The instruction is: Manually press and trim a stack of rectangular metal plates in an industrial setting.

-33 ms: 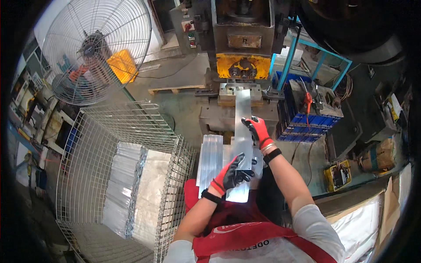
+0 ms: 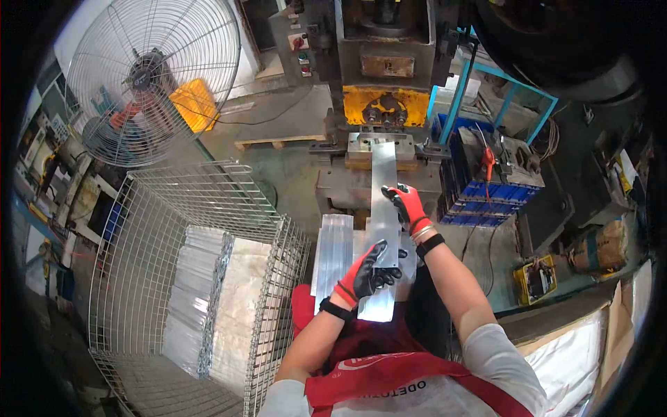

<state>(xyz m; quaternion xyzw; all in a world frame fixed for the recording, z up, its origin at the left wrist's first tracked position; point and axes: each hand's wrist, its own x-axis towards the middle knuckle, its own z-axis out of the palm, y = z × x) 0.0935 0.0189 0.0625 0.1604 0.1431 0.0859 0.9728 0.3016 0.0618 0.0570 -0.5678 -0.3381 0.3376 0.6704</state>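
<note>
A long flat metal strip [image 2: 384, 205] points away from me, its far end at the die block [image 2: 360, 147] of a press. My left hand [image 2: 372, 272], in a red and black glove, is closed around the strip's near end, thumb on top and fingers below. Farther along, my right hand [image 2: 403, 205], gloved alike, grips the right edge with its thumb on the upper face. Beneath and beside the strip lie stacked metal strips [image 2: 335, 243] just in front of my lap. Part of that stack is hidden by my hands and the held strip.
A wire mesh cage [image 2: 278, 278] with more metal strips stands at the left, a large fan [image 2: 149, 73] behind it. The press [image 2: 386, 104] rises straight ahead. Blue crates [image 2: 479, 198] with tools on top stand to its right, and a yellow basket [image 2: 536, 278] sits farther right.
The strip and my left hand have shifted very slightly to the left. Both hands keep their hold.
</note>
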